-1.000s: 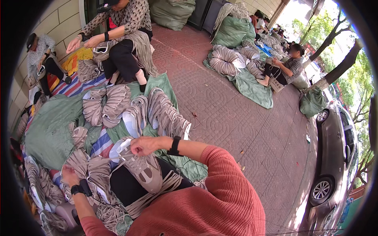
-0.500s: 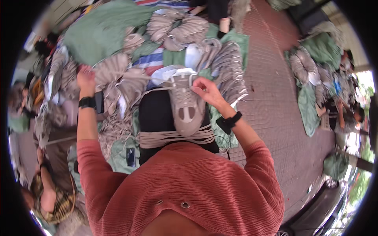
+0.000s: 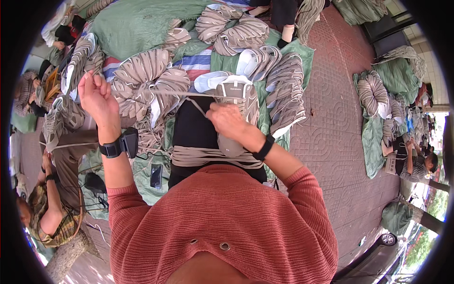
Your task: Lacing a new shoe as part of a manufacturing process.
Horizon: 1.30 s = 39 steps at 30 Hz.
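On my lap lies a beige-grey shoe upper (image 3: 251, 100), its pale tongue end away from me. My left hand (image 3: 98, 98) is raised to the left, fingers curled in a pinch on one end of a flat beige shoelace (image 3: 163, 93). That lace runs taut across to the upper's eyelets. Over the middle of the upper is my right hand (image 3: 228, 121), its fingers closed where the second lace strand (image 3: 197, 108) meets them. The hand hides most of the lacing. A bundle of loose laces (image 3: 213, 158) is laid across my thighs.
Piles of shoe uppers (image 3: 142, 71) lie ahead on green sheeting (image 3: 137, 28). A phone (image 3: 156, 176) rests on the sheeting at my left. Co-worker's hands (image 3: 47, 161) hold another upper at far left. Red-brown paving (image 3: 331, 137) stretches to the right; a dark car (image 3: 373, 260) stands beyond.
My right hand has moved left and nearer me, from the upper's right edge to across its middle. The lace at my left hand now stretches straight. The view has shifted slightly.
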Each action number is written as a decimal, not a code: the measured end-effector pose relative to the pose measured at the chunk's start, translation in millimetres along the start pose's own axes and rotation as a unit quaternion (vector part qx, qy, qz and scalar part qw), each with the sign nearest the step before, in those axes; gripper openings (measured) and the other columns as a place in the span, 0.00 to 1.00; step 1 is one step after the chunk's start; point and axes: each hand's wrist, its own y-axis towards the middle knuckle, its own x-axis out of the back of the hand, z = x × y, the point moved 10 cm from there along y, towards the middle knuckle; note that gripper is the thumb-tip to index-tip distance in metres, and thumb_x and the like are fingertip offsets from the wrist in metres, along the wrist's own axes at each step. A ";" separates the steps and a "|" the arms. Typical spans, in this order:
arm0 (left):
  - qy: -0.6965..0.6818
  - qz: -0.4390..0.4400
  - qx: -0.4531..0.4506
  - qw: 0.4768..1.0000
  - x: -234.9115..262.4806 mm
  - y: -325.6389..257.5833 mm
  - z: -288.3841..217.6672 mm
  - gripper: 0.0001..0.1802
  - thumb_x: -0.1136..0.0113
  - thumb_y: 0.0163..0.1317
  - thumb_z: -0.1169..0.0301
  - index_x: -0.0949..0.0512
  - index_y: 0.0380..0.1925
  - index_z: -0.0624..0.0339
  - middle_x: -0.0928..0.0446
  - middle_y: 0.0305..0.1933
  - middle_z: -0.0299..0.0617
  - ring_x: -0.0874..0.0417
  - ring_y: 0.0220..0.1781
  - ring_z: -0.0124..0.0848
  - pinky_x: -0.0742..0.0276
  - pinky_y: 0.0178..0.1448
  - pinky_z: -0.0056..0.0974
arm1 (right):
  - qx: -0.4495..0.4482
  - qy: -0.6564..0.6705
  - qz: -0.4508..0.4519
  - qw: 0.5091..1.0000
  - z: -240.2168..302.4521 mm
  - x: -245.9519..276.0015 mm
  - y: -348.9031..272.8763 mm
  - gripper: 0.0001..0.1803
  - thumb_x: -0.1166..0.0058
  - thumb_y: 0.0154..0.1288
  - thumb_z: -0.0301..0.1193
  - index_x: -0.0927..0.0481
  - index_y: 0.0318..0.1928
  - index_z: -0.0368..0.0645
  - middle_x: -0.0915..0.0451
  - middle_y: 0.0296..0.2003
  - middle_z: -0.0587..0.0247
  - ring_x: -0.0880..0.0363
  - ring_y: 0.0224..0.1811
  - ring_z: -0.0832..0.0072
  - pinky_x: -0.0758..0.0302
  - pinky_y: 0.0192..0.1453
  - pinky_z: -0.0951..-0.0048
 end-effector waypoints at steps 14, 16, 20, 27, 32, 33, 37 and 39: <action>0.404 0.355 -0.020 0.843 -82.5 -126.5 176.4 0.07 0.48 0.60 0.70 0.28 0.33 0.62 0.23 0.26 0.47 0.22 0.27 0.38 0.28 0.32 0.38 | -0.235 0.743 -0.496 0.384 -217.8 99.3 -215.6 0.07 0.52 0.64 0.29 0.23 0.38 0.40 0.23 0.28 0.65 0.26 0.31 0.75 0.32 0.45 0.70; 0.396 0.399 0.095 0.822 -86.1 -143.8 200.8 0.07 0.48 0.61 0.68 0.27 0.34 0.60 0.24 0.25 0.41 0.24 0.27 0.29 0.30 0.31 0.33 | -0.250 0.758 -0.519 0.306 -250.8 66.1 -255.8 0.08 0.53 0.64 0.30 0.23 0.39 0.40 0.24 0.27 0.65 0.28 0.30 0.75 0.33 0.45 0.70; 0.234 0.390 0.369 0.811 -68.5 -154.3 207.1 0.04 0.49 0.61 0.70 0.26 0.31 0.56 0.25 0.25 0.34 0.26 0.26 0.22 0.34 0.28 0.28 | -0.363 0.729 -0.572 0.101 -299.5 -19.1 -339.7 0.09 0.58 0.66 0.27 0.25 0.40 0.38 0.25 0.25 0.66 0.30 0.25 0.76 0.34 0.35 0.76; 0.254 0.065 0.234 0.936 113.1 -8.7 89.6 0.03 0.46 0.59 0.71 0.24 0.32 0.55 0.33 0.19 0.28 0.39 0.18 0.16 0.47 0.20 0.22 | -0.374 0.737 -0.559 0.069 -320.5 -50.7 -333.3 0.08 0.60 0.66 0.26 0.26 0.38 0.39 0.34 0.17 0.73 0.46 0.16 0.82 0.49 0.20 0.79; 0.411 0.098 0.160 0.892 132.8 -28.8 132.6 0.04 0.50 0.61 0.76 0.25 0.31 0.57 0.28 0.23 0.32 0.32 0.23 0.19 0.36 0.27 0.25 | -0.439 0.681 -0.506 0.297 -338.6 -22.3 -288.3 0.10 0.53 0.65 0.30 0.29 0.25 0.45 0.40 0.14 0.77 0.50 0.14 0.83 0.54 0.18 0.79; 0.408 0.159 0.128 0.890 106.2 -44.0 141.6 0.05 0.51 0.61 0.76 0.25 0.32 0.58 0.27 0.25 0.32 0.30 0.25 0.21 0.33 0.31 0.27 | -0.445 0.653 -0.478 0.383 -326.8 -3.6 -251.2 0.09 0.51 0.64 0.31 0.27 0.26 0.45 0.39 0.14 0.76 0.49 0.14 0.84 0.53 0.18 0.80; 0.414 0.342 0.042 0.842 -33.6 -120.7 176.8 0.03 0.47 0.59 0.73 0.27 0.31 0.61 0.26 0.26 0.39 0.25 0.28 0.30 0.29 0.35 0.34 | -0.329 0.523 -0.324 0.716 -237.5 51.5 -90.5 0.06 0.50 0.63 0.28 0.20 0.32 0.43 0.25 0.24 0.71 0.33 0.23 0.82 0.39 0.26 0.81; 0.454 0.397 0.019 0.798 -74.5 -143.8 193.5 0.04 0.46 0.57 0.72 0.26 0.30 0.60 0.25 0.26 0.42 0.24 0.28 0.36 0.30 0.34 0.37 | -0.156 0.406 -0.246 0.866 -177.8 67.0 -31.2 0.05 0.48 0.61 0.28 0.20 0.32 0.45 0.22 0.27 0.70 0.28 0.29 0.77 0.36 0.33 0.75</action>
